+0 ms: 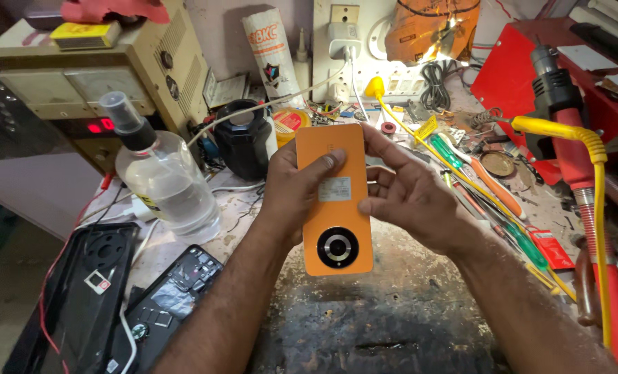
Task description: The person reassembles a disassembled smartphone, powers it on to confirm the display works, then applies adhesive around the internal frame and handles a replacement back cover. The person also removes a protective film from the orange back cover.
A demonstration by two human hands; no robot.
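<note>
**Orange phone held over a crowded repair tabletop**

Cluttered and scorched, the tabletop (392, 312) has a dark, burnt-looking patch in the foreground, with tools and parts along its far edge and both sides. Above that patch, both hands hold an orange phone (335, 201), back side up, its long axis running away from the person and its round black camera ring at the near end. A small pale sticker sits near the middle of the back.

On one edge, the left hand (292, 194) wraps around the phone from beneath, its thumb pressed flat on the upper part of the back. On the opposite side, the right hand (413, 197) has its fingers (378, 181) loosely spread and curled, tips touching the phone's long edge and top corner, thumb close to the sticker.

Just beside the left forearm stands a clear spray bottle (165, 176) with a black nozzle, part full of clear liquid. Nearer the person, at the left edge, lie a black phone frame (87, 277) and an opened phone (174, 291) with its insides showing. Behind the orange phone sits a black jar (242, 138). To the right, well apart from the hands, lie screwdrivers (489, 187) with orange and green handles, and a yellow cable (600, 208) loops over red equipment. A beige power unit (94, 76) with a red display stands at the back left.
</note>
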